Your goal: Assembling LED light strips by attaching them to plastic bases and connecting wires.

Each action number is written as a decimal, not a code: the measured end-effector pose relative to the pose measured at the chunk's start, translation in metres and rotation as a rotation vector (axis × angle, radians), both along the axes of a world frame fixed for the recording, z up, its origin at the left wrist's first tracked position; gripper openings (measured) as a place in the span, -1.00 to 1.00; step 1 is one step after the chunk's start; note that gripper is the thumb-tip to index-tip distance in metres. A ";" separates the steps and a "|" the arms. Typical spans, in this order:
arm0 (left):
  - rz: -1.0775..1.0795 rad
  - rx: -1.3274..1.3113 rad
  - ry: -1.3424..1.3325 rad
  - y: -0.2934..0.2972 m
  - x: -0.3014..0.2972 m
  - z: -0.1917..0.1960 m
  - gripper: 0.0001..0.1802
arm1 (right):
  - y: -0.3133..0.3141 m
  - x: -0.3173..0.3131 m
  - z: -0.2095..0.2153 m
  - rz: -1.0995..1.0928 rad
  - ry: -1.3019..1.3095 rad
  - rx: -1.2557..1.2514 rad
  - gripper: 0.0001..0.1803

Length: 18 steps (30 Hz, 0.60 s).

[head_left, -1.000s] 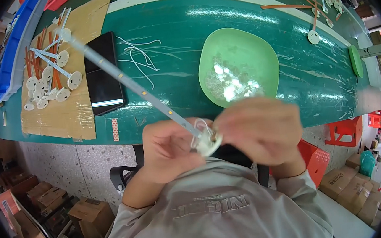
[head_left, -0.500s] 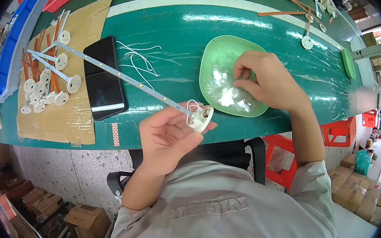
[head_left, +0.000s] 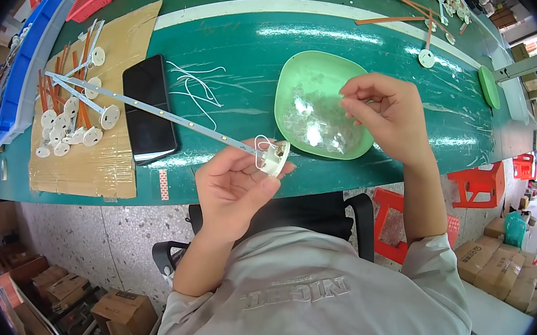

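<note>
**Reader:** Since half a second ago, what has moved?

**Describer:** Mostly the right hand [head_left: 385, 112]. It has drawn back toward the near rim of the green bowl [head_left: 292, 81], at about 3 o'clock from the picture's centre; its fingers are pinched together, though whether a piece sits between them is too small to tell. The left hand [head_left: 235, 187] has kept its place near the table edge.

**Reader:** What does the left hand hold?

**Describer:** A round white cap [head_left: 276, 157], clasped between thumb and fingers just below centre, touching the end of a long thin light strip [head_left: 160, 112]. The strip runs away toward 10 o'clock, passing above a black phone [head_left: 148, 108] that lies flat on the green table [head_left: 237, 48].

**Reader:** And inside the bowl?

**Describer:** A heap of small clear pieces [head_left: 312, 115] (they glint, so single shapes are hard to make out).

**Reader:** What lies farther out?

**Describer:** Loose white wires [head_left: 199, 87] lie between phone and bowl. At 10 o'clock a cardboard sheet [head_left: 97, 164] carries finished strips with white discs [head_left: 73, 118]. Beyond it, at the far left edge, is a blue tray [head_left: 20, 75]. At 1 o'clock more strips and discs [head_left: 427, 3] lie in a pile.
</note>
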<state>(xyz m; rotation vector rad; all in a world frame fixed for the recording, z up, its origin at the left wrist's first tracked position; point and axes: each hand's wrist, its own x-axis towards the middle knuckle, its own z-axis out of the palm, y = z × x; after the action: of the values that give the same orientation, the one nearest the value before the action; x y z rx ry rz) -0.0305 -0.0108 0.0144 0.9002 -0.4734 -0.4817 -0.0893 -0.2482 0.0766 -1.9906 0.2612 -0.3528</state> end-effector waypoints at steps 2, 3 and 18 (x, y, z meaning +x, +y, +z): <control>-0.009 0.000 -0.028 0.001 -0.001 0.001 -0.49 | 0.001 -0.001 0.003 -0.011 0.012 0.078 -0.88; -0.012 0.003 -0.028 0.001 -0.002 0.002 -0.49 | 0.002 -0.001 0.004 -0.021 0.023 0.151 -0.85; -0.039 -0.208 -0.005 0.001 -0.008 0.015 -0.43 | 0.086 -0.028 0.007 0.032 -0.313 0.459 -0.89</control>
<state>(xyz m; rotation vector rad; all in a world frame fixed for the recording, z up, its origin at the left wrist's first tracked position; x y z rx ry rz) -0.0386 -0.0100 0.0298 0.6934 -0.5358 -0.4569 -0.1176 -0.1623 0.0831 -1.4638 0.0981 -0.5263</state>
